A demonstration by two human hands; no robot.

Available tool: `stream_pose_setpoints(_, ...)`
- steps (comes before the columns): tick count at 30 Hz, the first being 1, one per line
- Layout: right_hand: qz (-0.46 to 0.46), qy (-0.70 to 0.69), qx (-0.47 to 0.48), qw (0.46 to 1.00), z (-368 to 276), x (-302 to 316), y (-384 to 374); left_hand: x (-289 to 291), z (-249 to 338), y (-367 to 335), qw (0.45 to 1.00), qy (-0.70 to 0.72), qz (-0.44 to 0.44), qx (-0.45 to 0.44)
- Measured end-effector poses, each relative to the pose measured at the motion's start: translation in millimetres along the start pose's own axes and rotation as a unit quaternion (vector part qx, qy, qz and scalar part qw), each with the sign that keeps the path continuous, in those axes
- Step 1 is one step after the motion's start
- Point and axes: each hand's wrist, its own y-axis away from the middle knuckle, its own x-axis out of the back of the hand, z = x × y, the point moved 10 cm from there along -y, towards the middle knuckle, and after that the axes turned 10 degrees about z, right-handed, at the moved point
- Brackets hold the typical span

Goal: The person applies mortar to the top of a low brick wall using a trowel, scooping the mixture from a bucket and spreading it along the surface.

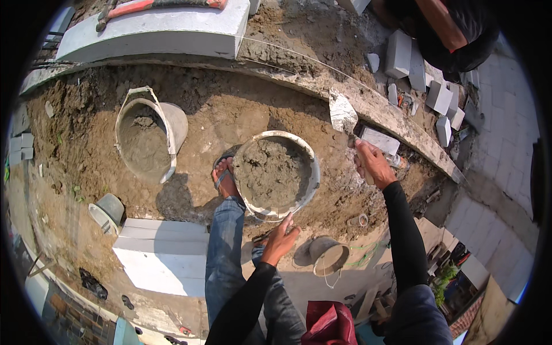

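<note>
My right hand (375, 165) is closed round the handle of a trowel (343, 111). Its pale, mortar-smeared blade points away from me, over the edge of the long concrete strip. Below and left of it stands a round bucket (314, 178) full of lumpy grey mortar (273, 172). My left hand (280, 238) is at the bucket's near rim, its fingers partly curled and a fingertip against the edge; the underside of the grip is hidden. A second bucket (179, 123), tilted and holding wetter mortar, rests on the soil farther left.
Beyond a curved concrete strip (402, 129) with a string line lies a big white block (155, 34) bearing a hammer (138, 7). White blocks (164, 253) are stacked near left. Small buckets (330, 253) (109, 210) stand nearby. Another person (454, 29) crouches at far right beside loose blocks (398, 54).
</note>
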Motion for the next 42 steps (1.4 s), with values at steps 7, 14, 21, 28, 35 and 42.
stream_pose_setpoints(7, 0.105, 0.451, 0.299, 0.835, 28.2, -24.9, 121.5, 30.4, -40.9, -13.1, 0.95, 0.211, 0.229, 0.016)
stream_pose_setpoints(14, 0.115, 0.638, 0.368, 0.666, -28.8, -172.7, 46.1, 69.0, -29.6, 20.6, 0.87, 0.354, 0.333, 0.084)
stream_pose_setpoints(21, 0.055, 0.678, 0.349, 0.644, 101.4, -203.4, 68.7, 86.7, -40.3, 32.1, 0.812, 0.424, 0.376, 0.139)
stream_pose_setpoints(28, 0.113, 0.47, 0.161, 0.86, 122.9, -141.0, 71.4, 101.9, -30.3, 31.8, 0.821, 0.392, 0.392, 0.137)
stream_pose_setpoints(35, 0.02, 0.245, 0.096, 0.964, 153.0, -245.9, 70.0, 121.3, -24.8, 23.7, 0.833, 0.357, 0.411, 0.094)
stream_pose_setpoints(42, -0.003, 0.161, 0.082, 0.984, 135.9, -256.5, 50.2, 133.0, -16.6, 20.0, 0.838, 0.333, 0.427, 0.064)
